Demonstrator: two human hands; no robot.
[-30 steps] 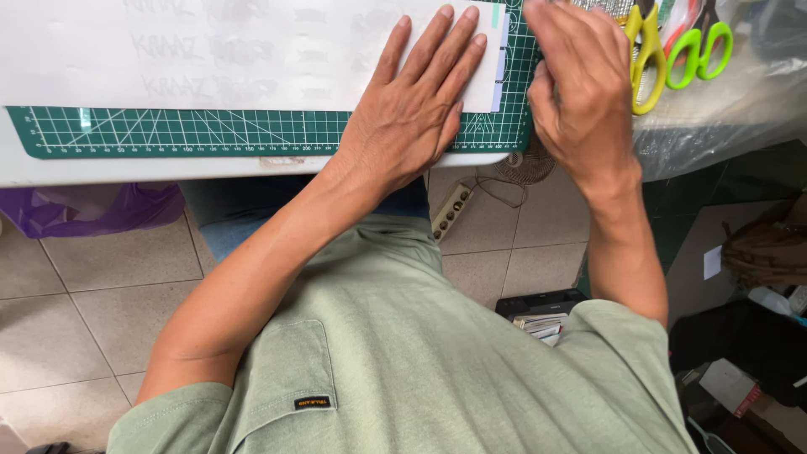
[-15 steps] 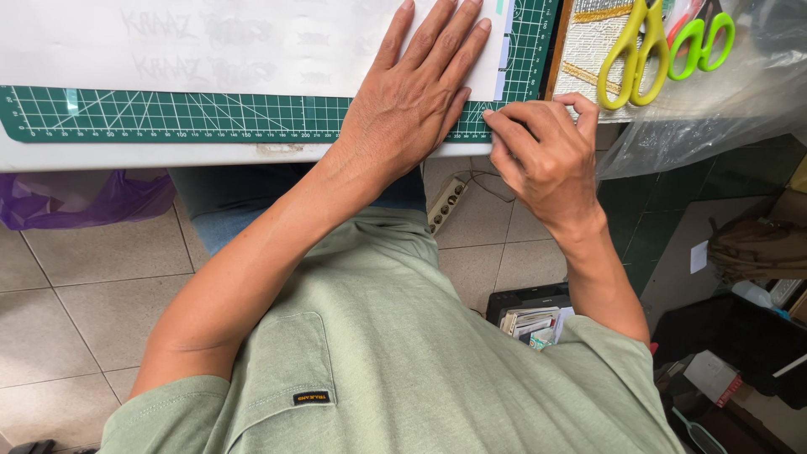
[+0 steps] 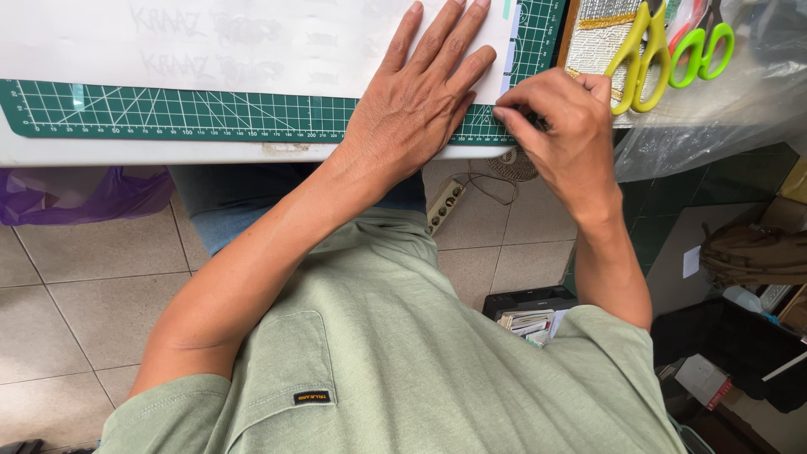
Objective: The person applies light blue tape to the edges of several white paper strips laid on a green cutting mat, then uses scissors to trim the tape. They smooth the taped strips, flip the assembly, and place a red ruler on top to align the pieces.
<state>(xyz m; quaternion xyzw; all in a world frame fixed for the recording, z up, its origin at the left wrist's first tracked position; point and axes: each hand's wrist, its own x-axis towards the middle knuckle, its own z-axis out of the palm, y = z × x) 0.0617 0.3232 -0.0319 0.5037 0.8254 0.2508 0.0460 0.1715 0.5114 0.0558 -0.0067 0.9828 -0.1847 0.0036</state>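
Right hand (image 3: 565, 126) dropped from upper right to cutting mat's (image 3: 193, 113) near edge, fingertips pinched on small dark tool. Left hand (image 3: 418, 101) unchanged, spread flat on white sheet (image 3: 252, 42). Yellow-green scissors (image 3: 639, 46) upper right; white label (image 3: 691, 262) lower right.

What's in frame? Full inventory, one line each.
cutting mat: 1, green, on the table edge
paper sheet: 1, white, on the mat
scissors: 2 pairs, yellow-green handles, top right
plastic sheet: 1, clear, right of the mat
power strip: 1, beige, on the tiled floor
bag: 1, purple, under the table, left
left hand: flat on the paper
right hand: pinched at the mat's lower right corner; what it holds is hidden
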